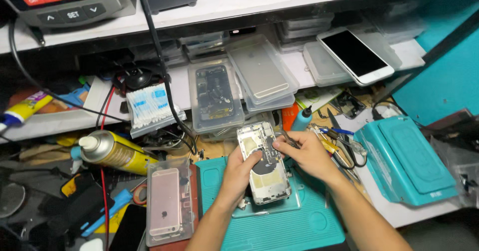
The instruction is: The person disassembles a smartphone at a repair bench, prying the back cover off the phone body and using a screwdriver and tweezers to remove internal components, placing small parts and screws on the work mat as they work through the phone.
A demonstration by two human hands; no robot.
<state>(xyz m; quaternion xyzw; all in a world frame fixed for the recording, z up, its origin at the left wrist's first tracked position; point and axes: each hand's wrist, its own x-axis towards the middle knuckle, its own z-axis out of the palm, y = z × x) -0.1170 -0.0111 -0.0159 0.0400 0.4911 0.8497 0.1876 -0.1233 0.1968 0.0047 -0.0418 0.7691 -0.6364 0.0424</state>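
Opened silver smartphone chassis (pixel 263 164), back up with screen removed, internals exposed: dark round coil at mid-body, metal shields, small board near the top. It sits tilted over a clear plastic tray (pixel 294 201) on the teal silicone work mat (pixel 299 228), near the front edge of the surface, centre.

Left hand (pixel 239 173): fingers wrapped around the chassis's left edge, thumb lying on the coil area, steadying it. Right hand (pixel 309 156): fingers pinched closed on thin metal tweezers (pixel 287 139), tips touching the upper right of the chassis interior.

Progress, judged from the frame: the phone is already open and partly stripped; the board and coil remain in place, so work inside the housing looks mid-way, not finished. Which part the tweezers address is too small to tell.

Just left of the mat: a rose-gold phone back (pixel 164 201) lying in a clear plastic box. Behind it, a yellow spray can (pixel 117 152) on its side. Further back, a pack of white cotton swabs (pixel 149 105) and several clear lidded boxes, one holding a bare phone frame (pixel 215 99). To the right of the right hand: loose tools with scissors (pixel 344 146), then a teal moulded pad (pixel 406 161) near the right edge. On the rear shelf, a white-framed phone (pixel 355 54) with a dark screen rests on stacked boxes.
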